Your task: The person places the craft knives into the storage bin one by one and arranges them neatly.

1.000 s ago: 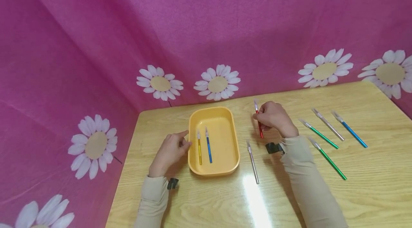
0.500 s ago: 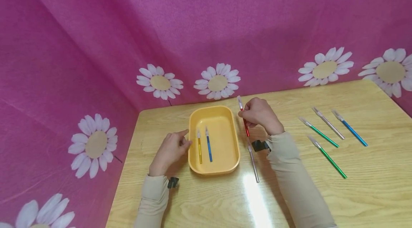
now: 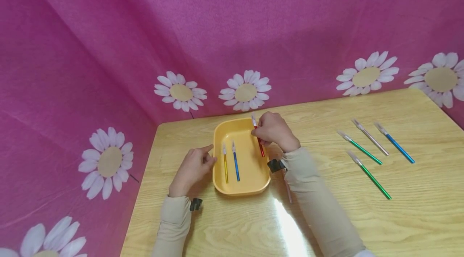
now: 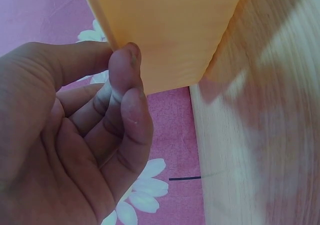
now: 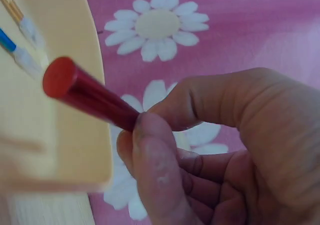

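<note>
My right hand [image 3: 275,130] pinches a red craft knife [image 3: 261,149] with a clear cap between thumb and fingers, over the right side of a yellow tray [image 3: 242,191]. In the right wrist view the red handle's flat end [image 5: 59,78] points toward the tray. At the tray's left side, my left hand [image 3: 190,171] pinches the rim, with thumb and index finger meeting at the tray's edge [image 4: 107,27] in the left wrist view. Inside the tray a yellow craft knife [image 3: 226,170] and a blue craft knife [image 3: 237,166] lie side by side.
Right on the wooden table [image 3: 417,216] lie two green craft knives, one farther back [image 3: 364,151] and one nearer [image 3: 375,180], a silver one [image 3: 373,140] and a blue one [image 3: 398,147]. Another silver knife [image 3: 288,193] is partly hidden under my right forearm. A flowered curtain [image 3: 301,47] stands behind.
My right hand has carried the red craft knife leftward, from the table right of the tray to over the tray's right side. My left hand has stayed at the rim.
</note>
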Motion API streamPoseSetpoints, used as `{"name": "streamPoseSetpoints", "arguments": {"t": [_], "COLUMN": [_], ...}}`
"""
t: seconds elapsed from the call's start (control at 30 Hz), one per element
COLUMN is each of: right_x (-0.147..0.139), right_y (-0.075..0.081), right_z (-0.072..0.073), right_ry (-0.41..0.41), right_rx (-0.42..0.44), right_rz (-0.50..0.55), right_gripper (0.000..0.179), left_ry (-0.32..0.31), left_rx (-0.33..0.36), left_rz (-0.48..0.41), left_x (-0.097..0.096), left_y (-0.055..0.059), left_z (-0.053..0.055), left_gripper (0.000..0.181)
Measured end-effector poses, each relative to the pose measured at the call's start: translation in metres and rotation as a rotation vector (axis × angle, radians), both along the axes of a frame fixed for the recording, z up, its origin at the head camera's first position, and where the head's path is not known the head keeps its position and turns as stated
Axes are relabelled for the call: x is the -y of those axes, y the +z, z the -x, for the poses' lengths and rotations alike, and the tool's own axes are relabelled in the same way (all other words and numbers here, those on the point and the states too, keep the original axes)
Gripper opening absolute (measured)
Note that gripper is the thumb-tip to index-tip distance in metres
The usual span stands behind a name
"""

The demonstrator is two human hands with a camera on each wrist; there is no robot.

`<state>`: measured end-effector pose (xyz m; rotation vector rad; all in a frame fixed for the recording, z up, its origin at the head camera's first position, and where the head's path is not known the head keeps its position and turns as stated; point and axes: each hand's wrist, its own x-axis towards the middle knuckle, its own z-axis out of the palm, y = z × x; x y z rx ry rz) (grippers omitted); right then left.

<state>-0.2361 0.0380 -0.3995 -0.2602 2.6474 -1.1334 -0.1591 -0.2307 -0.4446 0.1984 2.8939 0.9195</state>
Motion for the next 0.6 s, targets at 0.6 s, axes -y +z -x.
{"name": "streamPoseSetpoints", "arguments": {"t": [0.6], "right_x": [0.048], "right_y": [-0.02], "right_z": [-0.005], "right_ry": [0.035], "right_rx": [0.013], "right_rz": [-0.064], "right_gripper": [0.027], "left_ry": [-0.018], "left_rx": [-0.006], "left_rz": [0.011], "left_x": [0.001], "left_y": [0.003], "left_z": [0.0], "left_gripper": [0.05]}}
